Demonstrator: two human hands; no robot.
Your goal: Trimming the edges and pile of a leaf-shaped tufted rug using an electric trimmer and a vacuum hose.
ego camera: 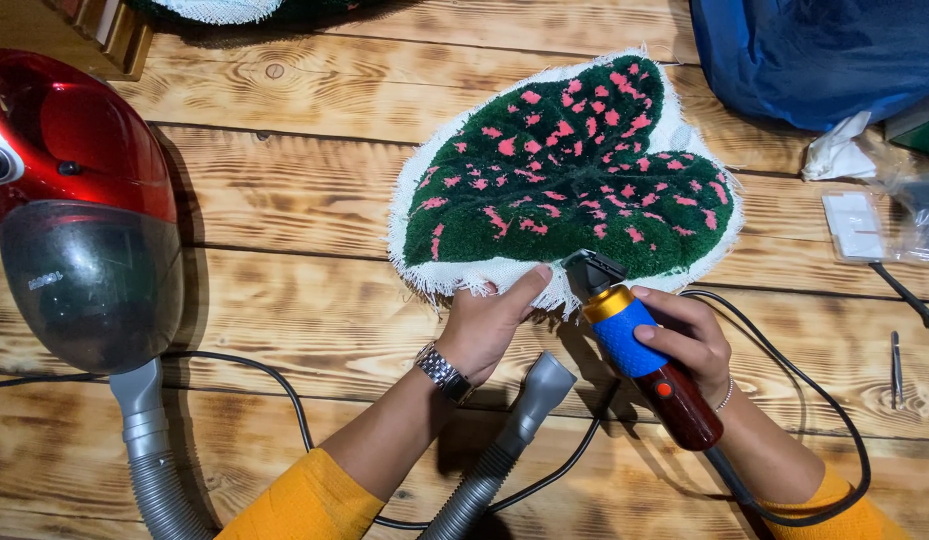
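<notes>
— Lying near the middle of the counter (pixel 315 210), toward its far edge, that leaf-shaped tufted rug (pixel 570 170): dark green pile, pink flecks, a white cloth border fraying all round.

— And the hands?

— Her left hand (pixel 490 320) pinches the near border of the rug, thumb on top, fingers tucked under. Her right hand (pixel 690 340) is wrapped tight round an electric trimmer (pixel 635 350), blue grip, dark red body, its black head touching the rug's near edge.

— How far along, would you say?

— The pile looks even and the pattern crisp, so much of the shearing seems done; the ragged white border remains untrimmed, as far as I can judge.

— Anything else about?

— A red vacuum cleaner (pixel 75 200) at the left edge, its grey hose nozzle (pixel 530 400) lying between her arms, and a blue bag (pixel 815 50) at the far right corner.
</notes>
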